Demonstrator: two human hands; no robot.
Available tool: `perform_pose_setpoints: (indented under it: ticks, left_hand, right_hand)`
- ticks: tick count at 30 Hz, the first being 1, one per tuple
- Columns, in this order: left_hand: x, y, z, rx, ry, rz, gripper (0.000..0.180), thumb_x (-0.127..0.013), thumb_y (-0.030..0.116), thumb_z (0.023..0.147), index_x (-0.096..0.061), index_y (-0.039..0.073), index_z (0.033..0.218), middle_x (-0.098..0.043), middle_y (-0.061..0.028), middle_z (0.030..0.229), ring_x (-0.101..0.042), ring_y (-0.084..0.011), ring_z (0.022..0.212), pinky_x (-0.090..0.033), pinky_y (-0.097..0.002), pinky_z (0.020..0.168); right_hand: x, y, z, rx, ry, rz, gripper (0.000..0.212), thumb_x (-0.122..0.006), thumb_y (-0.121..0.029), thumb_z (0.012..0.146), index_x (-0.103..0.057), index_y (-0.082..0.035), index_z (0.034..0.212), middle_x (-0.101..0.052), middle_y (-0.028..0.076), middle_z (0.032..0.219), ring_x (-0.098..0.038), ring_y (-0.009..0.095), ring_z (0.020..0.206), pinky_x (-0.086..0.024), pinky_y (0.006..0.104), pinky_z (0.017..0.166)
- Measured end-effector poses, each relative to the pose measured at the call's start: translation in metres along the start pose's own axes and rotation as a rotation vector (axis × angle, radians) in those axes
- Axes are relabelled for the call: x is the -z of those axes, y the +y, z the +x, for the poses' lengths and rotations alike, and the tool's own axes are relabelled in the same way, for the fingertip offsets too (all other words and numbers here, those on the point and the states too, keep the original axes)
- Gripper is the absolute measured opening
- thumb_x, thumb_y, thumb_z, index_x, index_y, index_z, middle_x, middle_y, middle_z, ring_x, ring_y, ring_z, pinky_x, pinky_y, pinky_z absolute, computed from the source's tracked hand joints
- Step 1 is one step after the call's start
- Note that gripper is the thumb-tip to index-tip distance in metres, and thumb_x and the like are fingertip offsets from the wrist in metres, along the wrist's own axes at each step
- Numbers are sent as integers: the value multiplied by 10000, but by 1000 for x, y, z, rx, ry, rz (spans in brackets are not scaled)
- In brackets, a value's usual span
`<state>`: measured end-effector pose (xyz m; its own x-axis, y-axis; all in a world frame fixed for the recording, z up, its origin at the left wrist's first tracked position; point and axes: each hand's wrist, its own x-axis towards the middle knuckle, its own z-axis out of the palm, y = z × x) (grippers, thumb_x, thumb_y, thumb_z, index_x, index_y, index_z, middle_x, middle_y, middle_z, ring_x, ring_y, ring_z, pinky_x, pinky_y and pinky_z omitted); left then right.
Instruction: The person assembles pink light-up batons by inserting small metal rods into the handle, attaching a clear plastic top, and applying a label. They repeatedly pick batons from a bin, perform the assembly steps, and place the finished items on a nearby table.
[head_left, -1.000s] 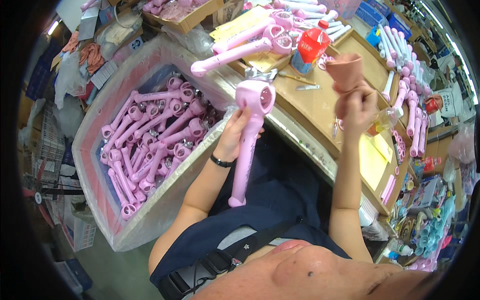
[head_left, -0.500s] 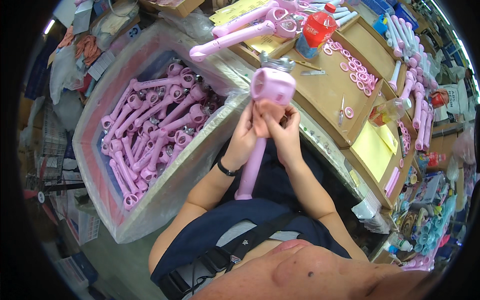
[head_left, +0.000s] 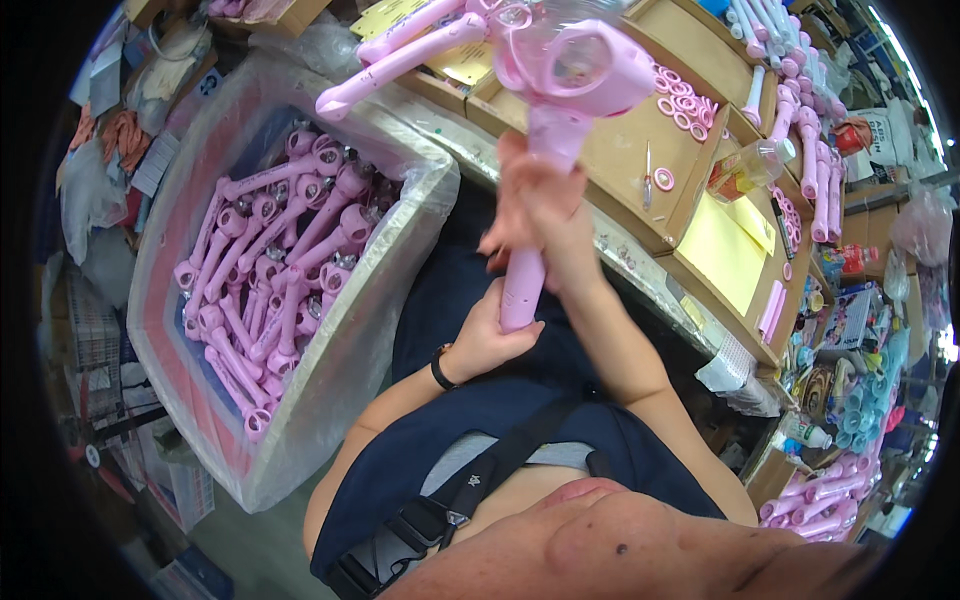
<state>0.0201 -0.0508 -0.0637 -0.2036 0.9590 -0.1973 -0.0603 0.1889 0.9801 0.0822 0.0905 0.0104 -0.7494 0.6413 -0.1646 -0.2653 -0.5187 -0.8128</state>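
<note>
A pink plastic toy wand, with a ring-shaped head and a clear part at its top, stands tilted in front of me. My left hand is closed round the bottom end of its handle. Higher up, below the head, my right hand wraps the shaft, its fingers partly smeared by motion. A peach-coloured cloth shows at these fingers, hard to tell from skin. The wand's head reaches over the worktable's edge and hides part of what lies behind it.
At my left stands a large plastic-lined bin heaped with similar pink wands. Cardboard trays on the table at right hold pink rings, a screwdriver, a bottle and yellow paper. More wands lie at the back.
The wand has risen and its head has moved away from me, over the table. My left hand has gone from below the head down to the handle's end. The view has shifted slightly.
</note>
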Motion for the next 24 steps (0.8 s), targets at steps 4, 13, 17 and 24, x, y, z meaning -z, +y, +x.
perform_pose_setpoints:
  ticks: [4,13,17,24]
  left_hand:
    - [11,5,6,-183,-26,-59,390,-670,34,752,-530,12,1115,-608,-36,940,-577,-100,865,-466,-255,747]
    - [13,20,-3,-6,-219,-178,601,-699,108,714,-451,-12,1248,-618,-108,845,-626,-185,733,-505,-304,678]
    - [14,21,9,170,-648,-956,779,-698,163,683,-347,-57,1342,-568,-130,732,-601,-222,612,-478,-302,537]
    - [8,24,20,68,-124,-894,513,-325,414,993,-490,-26,1198,-612,-137,980,-615,-236,882,-469,-390,858]
  right_hand:
    - [-15,34,-19,72,5,9,499,-602,-9,805,-402,-22,1262,-591,60,970,-615,173,883,-557,339,695]
    - [44,-33,40,163,-517,583,376,-553,-261,856,-462,-18,1129,-552,117,844,-626,295,819,-558,512,739]
    - [28,-14,42,21,-757,997,381,-512,-266,881,-463,-96,1219,-476,65,761,-501,217,679,-454,386,652]
    - [41,-26,40,312,-324,457,505,-430,-230,917,-324,-17,1363,-491,52,757,-547,183,627,-547,385,615]
